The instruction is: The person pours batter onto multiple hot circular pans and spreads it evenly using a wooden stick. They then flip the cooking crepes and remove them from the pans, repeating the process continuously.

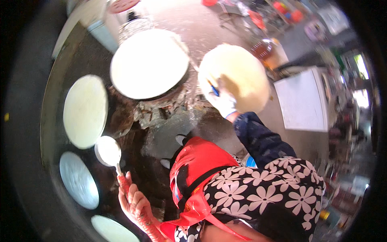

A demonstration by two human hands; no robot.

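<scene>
My left hand (135,203) grips the red handle of a ladle (108,150) whose bowl is full of white batter and hangs over the dark counter. My right hand (223,103), in a white glove, holds up a round pale yellow flatbread (238,74) by its lower edge. To the left of that flatbread, a large round griddle (149,62) is covered by a thin white sheet of batter. I wear a floral sleeve and a red apron.
A pale round sheet (85,111) lies left of the ladle. A bluish round plate (78,179) and another pale disc (111,230) sit lower left. A white box-like surface (302,99) stands at right, with clutter behind it.
</scene>
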